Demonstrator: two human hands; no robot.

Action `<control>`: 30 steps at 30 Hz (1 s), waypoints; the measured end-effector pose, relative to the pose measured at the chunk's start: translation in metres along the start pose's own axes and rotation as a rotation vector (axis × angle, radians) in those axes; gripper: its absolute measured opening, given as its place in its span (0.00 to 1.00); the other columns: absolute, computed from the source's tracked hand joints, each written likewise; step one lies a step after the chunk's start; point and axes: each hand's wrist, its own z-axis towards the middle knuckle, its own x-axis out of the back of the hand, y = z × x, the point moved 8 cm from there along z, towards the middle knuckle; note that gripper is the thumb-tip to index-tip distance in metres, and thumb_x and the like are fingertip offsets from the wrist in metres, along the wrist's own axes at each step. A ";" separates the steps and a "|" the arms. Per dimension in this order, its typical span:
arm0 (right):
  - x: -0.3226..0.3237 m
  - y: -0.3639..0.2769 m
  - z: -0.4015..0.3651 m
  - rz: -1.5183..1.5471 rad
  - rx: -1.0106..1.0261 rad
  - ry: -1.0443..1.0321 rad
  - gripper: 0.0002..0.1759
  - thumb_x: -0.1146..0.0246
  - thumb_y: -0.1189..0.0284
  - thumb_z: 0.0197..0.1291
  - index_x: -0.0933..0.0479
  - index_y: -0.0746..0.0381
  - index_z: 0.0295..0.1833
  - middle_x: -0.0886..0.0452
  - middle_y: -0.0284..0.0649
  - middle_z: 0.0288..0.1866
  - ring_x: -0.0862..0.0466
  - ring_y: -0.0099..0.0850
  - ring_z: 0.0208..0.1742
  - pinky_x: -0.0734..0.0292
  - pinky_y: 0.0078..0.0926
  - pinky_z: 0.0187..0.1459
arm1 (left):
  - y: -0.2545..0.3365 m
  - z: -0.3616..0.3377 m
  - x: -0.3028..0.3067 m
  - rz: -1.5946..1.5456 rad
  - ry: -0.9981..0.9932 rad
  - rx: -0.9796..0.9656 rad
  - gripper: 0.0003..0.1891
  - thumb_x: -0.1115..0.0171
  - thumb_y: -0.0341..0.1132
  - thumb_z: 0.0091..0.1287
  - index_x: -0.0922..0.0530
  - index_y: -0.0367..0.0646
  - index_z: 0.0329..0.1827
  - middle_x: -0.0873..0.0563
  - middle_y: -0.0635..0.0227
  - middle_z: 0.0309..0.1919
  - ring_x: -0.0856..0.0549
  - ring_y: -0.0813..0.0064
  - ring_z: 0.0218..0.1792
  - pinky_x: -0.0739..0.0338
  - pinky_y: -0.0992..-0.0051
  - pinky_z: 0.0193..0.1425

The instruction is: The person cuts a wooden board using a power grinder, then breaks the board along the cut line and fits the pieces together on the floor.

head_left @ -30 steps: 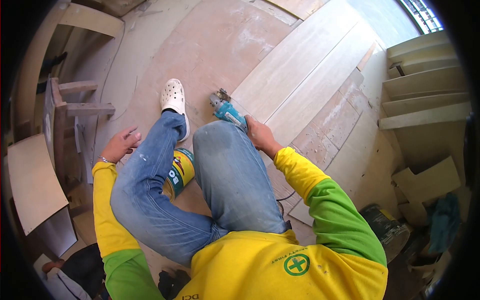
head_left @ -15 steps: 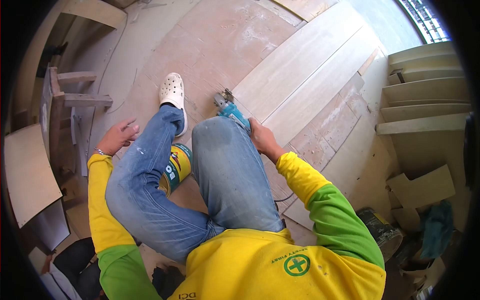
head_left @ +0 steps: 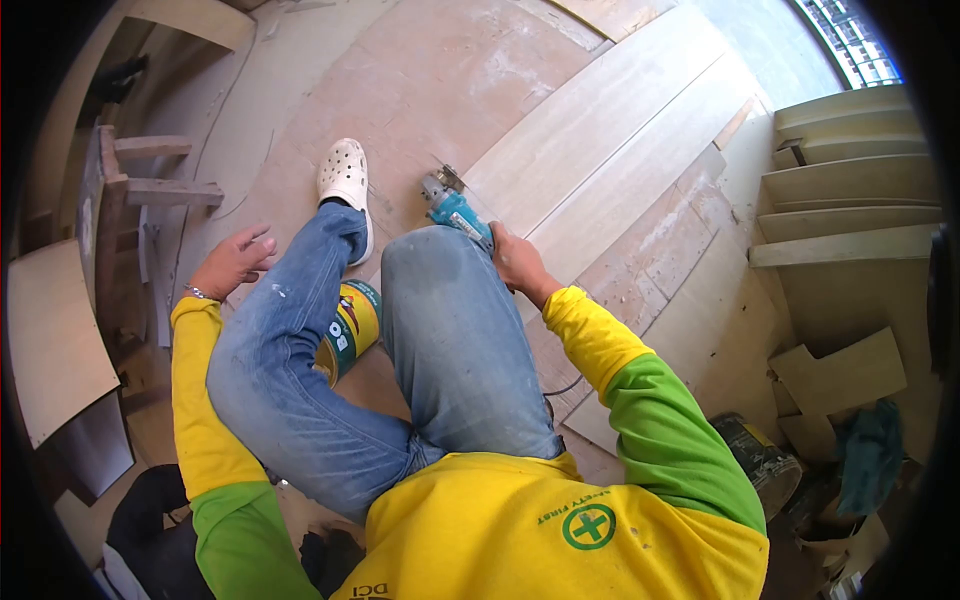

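Two bare hands show: the right hand wraps its fingers round the rear of a teal, metal-headed power tool, by the near left corner of the long pale planks on the floor. The left hand hangs empty, fingers loosely bent and slightly apart. The step seems to be positioning the tool; moving it calls for a firm grip, clear of the white perforated shoe.

Two long pale panels — plus one power tool, one labelled can, one dark bucket, one white clog.
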 end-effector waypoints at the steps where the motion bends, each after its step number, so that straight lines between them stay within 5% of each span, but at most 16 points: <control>1: 0.000 0.001 -0.001 0.011 0.011 0.017 0.21 0.41 0.63 0.61 0.32 0.63 0.56 0.18 0.62 0.39 0.18 0.61 0.43 0.24 0.53 0.44 | 0.000 -0.001 0.000 0.002 0.003 0.000 0.38 0.37 0.54 0.68 0.34 0.41 0.75 0.16 0.61 0.55 0.15 0.74 0.47 0.23 0.73 0.51; 8: 0.000 0.021 -0.028 0.057 -0.012 0.020 0.35 0.31 0.54 0.49 0.33 0.62 0.58 0.17 0.60 0.41 0.18 0.60 0.44 0.23 0.51 0.44 | -0.002 0.003 0.002 0.010 0.011 -0.012 0.38 0.37 0.55 0.67 0.34 0.41 0.75 0.16 0.60 0.55 0.15 0.74 0.46 0.23 0.72 0.51; 30: 0.004 0.019 -0.043 0.067 -0.017 0.002 0.34 0.33 0.55 0.53 0.33 0.64 0.60 0.18 0.64 0.41 0.18 0.61 0.47 0.24 0.51 0.47 | -0.003 0.003 0.000 -0.020 0.001 -0.021 0.38 0.36 0.55 0.67 0.33 0.42 0.74 0.16 0.58 0.55 0.16 0.73 0.46 0.23 0.73 0.50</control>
